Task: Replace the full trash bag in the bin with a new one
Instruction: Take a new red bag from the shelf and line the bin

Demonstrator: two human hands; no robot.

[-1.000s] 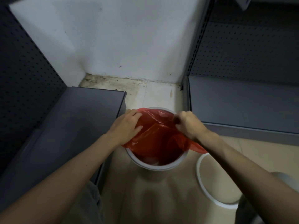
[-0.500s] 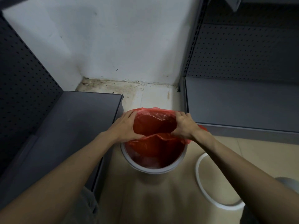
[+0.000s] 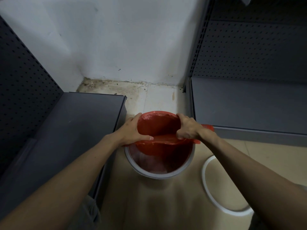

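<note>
A round white bin (image 3: 159, 174) stands on the tan floor between two grey shelf units. A red trash bag (image 3: 158, 128) hangs inside it, its mouth spread over the far rim while the near edge lies loose across the middle. My left hand (image 3: 132, 130) grips the bag's edge at the bin's left rim. My right hand (image 3: 188, 127) holds the bag's edge at the right rim, and a red flap (image 3: 207, 127) sticks out past my wrist. The near part of the bin's inside shows pale and unlined.
A white ring (image 3: 214, 195) lies on the floor to the right of the bin. Low grey shelves stand on the left (image 3: 69, 130) and right (image 3: 249, 105), with dark pegboard behind each. A white wall (image 3: 124, 39) closes the corner, with stained floor at its foot.
Both hands moved apart and toward the far rim, pulling the red bag's mouth wider over it. The camera came closer to the bin.
</note>
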